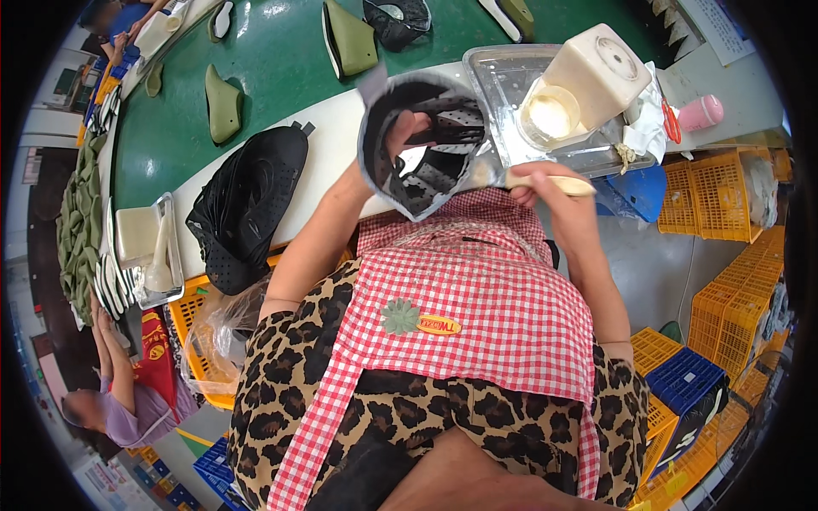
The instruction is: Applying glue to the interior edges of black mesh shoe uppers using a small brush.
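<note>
My left hand (404,134) is closed on a black perforated shoe upper (430,95), its fingers showing inside the opening. The upper is held up in front of me, its pale grey edge turned toward me. A brush (573,184) with a light wooden handle is in my closed right hand (545,192). Its head reaches the right side of the upper's rim; I cannot tell whether it touches. To the right, a clear plastic tray (487,61) holds a cup of whitish liquid (550,115) and a tilted white square container (596,72).
More black uppers (247,200) lie left on the white ledge (332,128). Green shoe lasts (223,106) stand on the green belt (281,51). Red-handled scissors (671,123) and a pink bottle (700,112) are at right, above yellow crates (703,192). A co-worker (128,400) is at left.
</note>
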A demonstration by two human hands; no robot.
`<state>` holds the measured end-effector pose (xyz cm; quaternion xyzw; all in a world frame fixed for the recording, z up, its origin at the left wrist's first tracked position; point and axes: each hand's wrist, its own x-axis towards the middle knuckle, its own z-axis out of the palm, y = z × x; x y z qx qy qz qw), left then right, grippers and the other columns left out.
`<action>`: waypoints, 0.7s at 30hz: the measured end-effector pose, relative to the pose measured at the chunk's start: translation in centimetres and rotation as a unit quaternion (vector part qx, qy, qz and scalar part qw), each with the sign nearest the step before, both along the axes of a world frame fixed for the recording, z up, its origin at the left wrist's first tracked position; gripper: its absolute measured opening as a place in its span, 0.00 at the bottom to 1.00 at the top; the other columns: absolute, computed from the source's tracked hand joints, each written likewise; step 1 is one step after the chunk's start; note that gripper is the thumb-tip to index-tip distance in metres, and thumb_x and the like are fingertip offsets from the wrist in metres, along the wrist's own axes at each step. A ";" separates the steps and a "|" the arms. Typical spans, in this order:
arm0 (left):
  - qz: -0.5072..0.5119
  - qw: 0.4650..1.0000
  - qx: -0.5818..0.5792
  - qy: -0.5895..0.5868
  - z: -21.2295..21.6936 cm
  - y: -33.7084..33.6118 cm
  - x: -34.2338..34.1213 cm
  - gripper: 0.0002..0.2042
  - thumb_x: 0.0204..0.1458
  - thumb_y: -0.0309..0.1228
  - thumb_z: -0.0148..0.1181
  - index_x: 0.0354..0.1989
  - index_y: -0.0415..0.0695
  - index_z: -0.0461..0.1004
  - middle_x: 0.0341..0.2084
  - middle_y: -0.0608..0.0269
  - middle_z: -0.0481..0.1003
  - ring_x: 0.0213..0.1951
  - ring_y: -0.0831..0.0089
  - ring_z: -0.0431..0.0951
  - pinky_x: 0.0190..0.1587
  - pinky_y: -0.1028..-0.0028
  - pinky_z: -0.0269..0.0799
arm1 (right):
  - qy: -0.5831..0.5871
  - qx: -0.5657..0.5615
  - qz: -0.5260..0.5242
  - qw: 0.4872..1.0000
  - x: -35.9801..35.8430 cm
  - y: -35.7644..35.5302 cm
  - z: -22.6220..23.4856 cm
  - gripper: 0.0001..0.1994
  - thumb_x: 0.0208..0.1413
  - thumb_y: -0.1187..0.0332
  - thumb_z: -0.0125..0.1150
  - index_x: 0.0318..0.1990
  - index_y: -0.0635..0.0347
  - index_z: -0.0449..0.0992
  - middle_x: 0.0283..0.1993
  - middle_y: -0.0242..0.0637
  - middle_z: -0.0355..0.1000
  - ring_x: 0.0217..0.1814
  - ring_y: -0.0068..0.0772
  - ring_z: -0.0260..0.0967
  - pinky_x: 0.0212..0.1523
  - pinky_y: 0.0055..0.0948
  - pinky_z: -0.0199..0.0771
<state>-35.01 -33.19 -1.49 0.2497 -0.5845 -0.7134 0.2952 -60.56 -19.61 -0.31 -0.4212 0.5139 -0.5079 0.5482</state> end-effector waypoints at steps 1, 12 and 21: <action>-0.014 1.000 -0.002 -0.001 0.0 -1.1 0.4 0.42 0.57 0.65 0.49 0.63 0.34 0.67 0.57 0.50 0.73 0.58 0.62 0.73 0.62 0.63 0.67 | 0.002 -0.056 -0.024 0.998 -0.2 0.1 1.0 0.15 0.65 0.66 0.56 0.49 0.69 0.79 0.37 0.41 0.79 0.38 0.26 0.75 0.40 0.24 0.73; -0.122 0.957 -0.008 -0.265 4.1 -2.2 -1.1 0.23 0.64 0.49 0.48 0.55 0.45 0.78 0.47 0.62 0.78 0.44 0.76 0.75 0.50 0.76 0.70 | 0.400 -0.515 -0.096 0.752 1.9 -4.4 9.0 0.19 0.43 0.74 0.71 0.47 0.54 0.80 0.50 0.39 0.70 0.54 0.42 0.68 0.51 0.35 0.70; -0.110 0.965 -0.030 -0.235 2.6 -3.0 -1.3 0.20 0.64 0.40 0.48 0.61 0.48 0.73 0.48 0.64 0.77 0.46 0.76 0.74 0.51 0.75 0.69 | 0.560 -0.549 -0.044 0.619 2.9 -6.6 9.4 0.19 0.43 0.76 0.63 0.46 0.48 0.80 0.48 0.33 0.70 0.44 0.31 0.72 0.53 0.41 0.66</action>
